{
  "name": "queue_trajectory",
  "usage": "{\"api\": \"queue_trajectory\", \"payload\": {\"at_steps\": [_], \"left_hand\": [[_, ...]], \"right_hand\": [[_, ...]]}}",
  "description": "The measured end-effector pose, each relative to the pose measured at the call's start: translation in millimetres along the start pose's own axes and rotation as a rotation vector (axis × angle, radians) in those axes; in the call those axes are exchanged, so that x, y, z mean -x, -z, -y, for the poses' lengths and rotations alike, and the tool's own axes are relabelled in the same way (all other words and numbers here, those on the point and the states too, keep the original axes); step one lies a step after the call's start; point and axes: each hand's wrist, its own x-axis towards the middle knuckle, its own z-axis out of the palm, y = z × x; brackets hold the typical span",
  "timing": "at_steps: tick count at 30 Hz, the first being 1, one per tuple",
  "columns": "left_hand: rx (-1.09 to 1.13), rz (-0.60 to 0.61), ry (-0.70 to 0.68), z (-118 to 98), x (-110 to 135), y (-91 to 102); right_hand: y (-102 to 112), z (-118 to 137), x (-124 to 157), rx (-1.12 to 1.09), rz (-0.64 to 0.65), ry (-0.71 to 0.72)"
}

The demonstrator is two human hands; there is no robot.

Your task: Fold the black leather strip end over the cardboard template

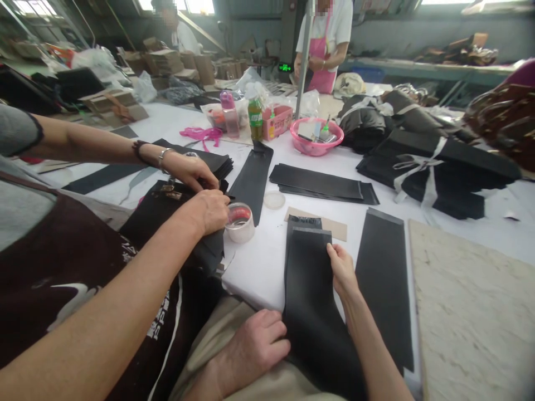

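right hand point(341, 271) lies flat on the right edge of the black strip point(311, 301), fingers together, pressing, not gripping. left hand point(254, 342) sits at the strip's left edge nearer the body, fingers curled loose against it; can't tell if it pinches. strip's long axis runs away from the person, near end hanging off the white table point(259, 267) over the lap. right hand is further up it. co-worker's hands point(204, 195) w/ a small tub point(239, 221) work to the left.
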Motion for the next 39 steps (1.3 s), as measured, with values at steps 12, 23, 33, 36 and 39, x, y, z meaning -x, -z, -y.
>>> {"api": "queue_trajectory", "payload": {"at_steps": [12, 23, 33, 36, 39], "left_hand": [[0.770, 0.080, 0.402, -3, -9, 12.5], [0.946, 0.386, 0.451, 26, -15, 7.7], [0.768, -0.355, 0.515, 58, -118, 17.9], [0.766, -0.492, 0.494, 68, -157, 11.4], [0.759, -0.523, 0.495, 81, -179, 3.1]], "right_hand": [[0, 7, 5, -0.128, 0.022, -0.024], [2, 16, 7, -0.224, 0.111, -0.046], [-14, 25, 4, -0.310, 0.173, -0.174], [-15, 21, 1, -0.268, 0.165, -0.137], [-12, 17, -9, -0.095, 0.132, -0.020]]}}
